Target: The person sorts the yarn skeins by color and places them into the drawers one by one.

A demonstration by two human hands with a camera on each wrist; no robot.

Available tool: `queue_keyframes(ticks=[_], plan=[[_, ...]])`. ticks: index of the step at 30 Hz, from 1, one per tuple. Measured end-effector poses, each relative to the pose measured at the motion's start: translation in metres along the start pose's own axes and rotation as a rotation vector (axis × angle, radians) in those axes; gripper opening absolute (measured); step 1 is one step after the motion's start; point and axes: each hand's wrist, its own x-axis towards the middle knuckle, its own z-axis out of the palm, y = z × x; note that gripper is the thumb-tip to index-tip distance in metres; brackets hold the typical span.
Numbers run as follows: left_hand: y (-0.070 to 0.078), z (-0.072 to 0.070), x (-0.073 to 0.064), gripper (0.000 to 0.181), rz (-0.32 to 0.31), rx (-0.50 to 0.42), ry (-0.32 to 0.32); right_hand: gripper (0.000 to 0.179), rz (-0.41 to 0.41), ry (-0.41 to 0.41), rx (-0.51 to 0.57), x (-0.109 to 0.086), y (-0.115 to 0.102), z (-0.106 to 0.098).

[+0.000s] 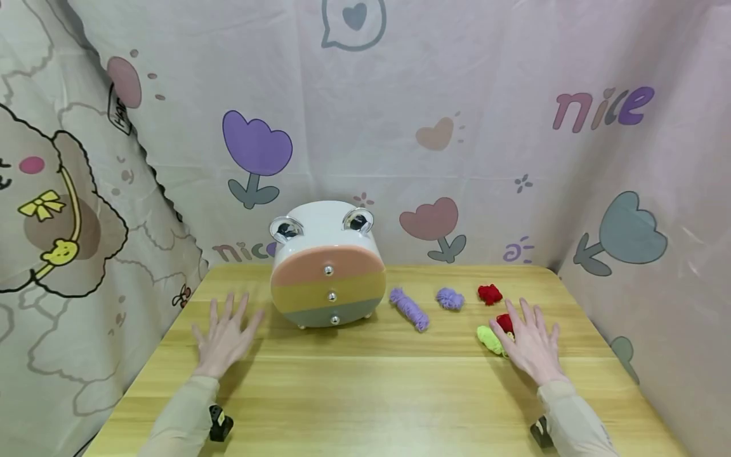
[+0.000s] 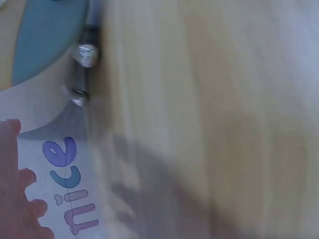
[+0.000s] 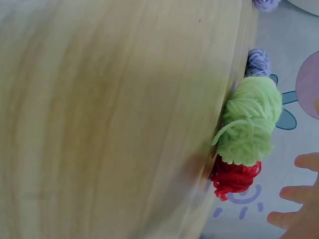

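Note:
My left hand (image 1: 224,339) is spread with straight fingers and holds nothing, to the left of a small frog-shaped drawer box (image 1: 328,285). The box has a white body, silver-rimmed eyes and pink, yellow and grey-green drawer fronts with silver knobs. On the right, my right hand (image 1: 532,343) has its fingers spread beside a bright green yarn bundle (image 1: 490,341); it partly covers a red yarn bundle (image 1: 505,322) in the head view. In the right wrist view the green yarn (image 3: 249,119) sits apart from the fingertips (image 3: 306,162).
A long purple yarn skein (image 1: 408,309), a short purple yarn bundle (image 1: 450,299) and another red yarn bundle (image 1: 490,294) lie between the box and my right hand. The wooden table (image 1: 365,400) ends at a printed curtain (image 1: 354,127) behind and at the sides.

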Motion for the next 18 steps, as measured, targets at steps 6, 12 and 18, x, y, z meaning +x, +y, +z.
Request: queue_keyframes(ticks=[6, 12, 18], plan=[[0.015, -0.019, 0.003, 0.082, -0.025, -0.218, -0.087, 0.080, 0.001, -0.010, 0.002, 0.000, -0.007, -0.004], [0.038, -0.045, 0.007, 0.078, -0.007, -0.463, -0.134, 0.081, -0.015, -0.022, 0.015, 0.001, -0.022, -0.009], [0.058, -0.064, 0.009, 0.079, 0.007, -0.586, -0.125, 0.081, -0.033, -0.033, 0.035, 0.001, -0.043, -0.012]])
